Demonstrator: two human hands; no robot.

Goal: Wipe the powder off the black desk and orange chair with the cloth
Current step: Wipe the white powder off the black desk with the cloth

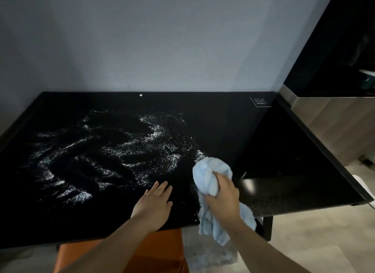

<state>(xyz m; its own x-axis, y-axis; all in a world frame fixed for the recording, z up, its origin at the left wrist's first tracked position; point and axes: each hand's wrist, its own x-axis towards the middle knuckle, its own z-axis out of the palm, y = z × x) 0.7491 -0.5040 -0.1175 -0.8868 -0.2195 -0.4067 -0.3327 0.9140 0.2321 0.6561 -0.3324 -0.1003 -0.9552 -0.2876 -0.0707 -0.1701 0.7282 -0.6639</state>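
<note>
Powder (105,153) streaks desk (233,118); right hand (222,197) bunches cloth (209,175), left hand (155,204) flat.

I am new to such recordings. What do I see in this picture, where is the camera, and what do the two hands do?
No machine here: a person wears one camera on the head, which looks down at their own hands. White powder lies scattered over the black desk. The right hand grips a bunched light-blue cloth at the powder's right edge. The left hand rests flat and open on the desk. An orange chair shows under the desk's near edge.
</note>
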